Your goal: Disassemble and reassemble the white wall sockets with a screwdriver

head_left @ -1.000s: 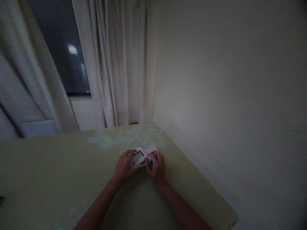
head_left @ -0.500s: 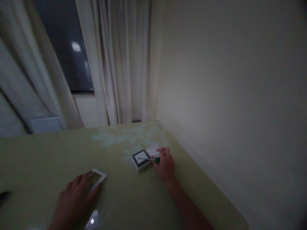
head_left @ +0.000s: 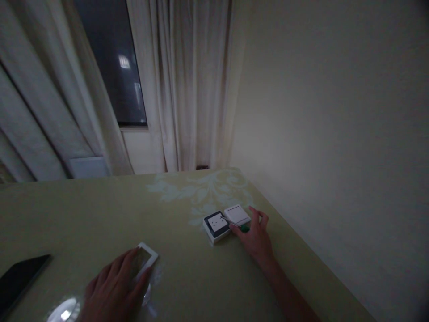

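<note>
My left hand [head_left: 115,284] grips a white square frame [head_left: 151,258] with a see-through middle, thumb on one side and fingers on the other, low over the table. My right hand [head_left: 256,235] is curled around the green handle of a screwdriver [head_left: 244,228]; the fingers partly hide the grip. Its metal shaft points left, with the tip over a socket [head_left: 216,225] that has a white face, dark border and white base. Beside the socket, touching or nearly touching it, lies a white square switch plate [head_left: 237,215], close to my right fingertips.
The greenish table [head_left: 181,277] has a pale leaf pattern at its far corner. A black flat device [head_left: 22,284] lies at the left. A wall [head_left: 318,156] runs along the table's right edge. Curtains [head_left: 181,89] and a dark window [head_left: 114,58] are behind the table.
The view has turned left, showing more of the black device. My right hand has drawn the screwdriver slightly right across the socket, and its fingers have come off the switch plate.
</note>
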`<state>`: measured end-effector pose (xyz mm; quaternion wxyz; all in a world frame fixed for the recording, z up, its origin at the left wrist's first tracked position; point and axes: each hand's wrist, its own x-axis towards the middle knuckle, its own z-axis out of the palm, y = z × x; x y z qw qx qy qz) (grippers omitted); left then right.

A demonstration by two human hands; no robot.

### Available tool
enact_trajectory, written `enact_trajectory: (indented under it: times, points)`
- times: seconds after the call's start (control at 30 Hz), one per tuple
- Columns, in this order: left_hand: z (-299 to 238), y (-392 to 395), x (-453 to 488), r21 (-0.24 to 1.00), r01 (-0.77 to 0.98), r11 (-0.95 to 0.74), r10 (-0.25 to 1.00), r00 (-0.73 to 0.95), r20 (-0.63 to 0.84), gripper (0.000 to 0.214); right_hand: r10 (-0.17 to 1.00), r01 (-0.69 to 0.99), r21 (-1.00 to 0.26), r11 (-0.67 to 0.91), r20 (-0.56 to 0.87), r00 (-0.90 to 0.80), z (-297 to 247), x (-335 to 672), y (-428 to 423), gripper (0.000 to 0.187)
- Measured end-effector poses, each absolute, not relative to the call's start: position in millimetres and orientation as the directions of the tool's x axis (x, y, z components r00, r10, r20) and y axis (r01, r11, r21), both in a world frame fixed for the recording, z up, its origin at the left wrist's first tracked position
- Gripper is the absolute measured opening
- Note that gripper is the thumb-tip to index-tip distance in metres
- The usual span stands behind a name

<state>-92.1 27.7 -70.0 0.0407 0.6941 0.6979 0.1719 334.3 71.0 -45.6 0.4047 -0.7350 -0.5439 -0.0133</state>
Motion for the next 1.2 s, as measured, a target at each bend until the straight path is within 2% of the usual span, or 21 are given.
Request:
enact_trajectory:
  times: [0.17, 0.47, 0.7, 0.83, 0.93, 1.03, 1.2]
  points:
    - [-70, 25, -91, 0.301, 0.953, -0.028, 0.982, -0.031, 0.189, 0.059, 0.796, 0.800, -0.599, -0.034, 0.468, 0.384, -52, 335, 76, 0.084]
    - [-77, 28, -97, 0.348, 0.937, -0.028, 0.981, -0.040, 0.188, 0.059, 0.791, 0.778, -0.628, 0.002, 0.477, 0.383, -57, 337, 80, 0.066]
    - [-78, 27, -94, 0.339, 0.941, 0.006, 0.979, -0.074, 0.190, 0.059, 0.777, 0.755, -0.655, -0.028, 0.461, 0.428, -57, 336, 80, 0.073]
    - [-82, 30, -98, 0.337, 0.942, 0.003, 0.986, -0.060, 0.158, 0.059, 0.761, 0.731, -0.682, -0.006, 0.471, 0.446, -56, 335, 82, 0.080]
    - [-83, 30, -97, 0.320, 0.947, -0.013, 0.981, -0.051, 0.190, 0.058, 0.743, 0.708, -0.707, 0.010, 0.479, 0.468, -53, 336, 84, 0.085]
    - [-80, 26, -96, 0.307, 0.952, -0.012, 0.975, -0.057, 0.217, 0.058, 0.731, 0.685, -0.728, 0.040, 0.488, 0.476, -46, 334, 81, 0.085]
    - [-79, 23, -100, 0.242, 0.969, 0.051, 0.982, -0.092, 0.162, 0.059, 0.780, 0.657, -0.742, 0.132, 0.487, 0.392, -31, 308, 55, 0.080]
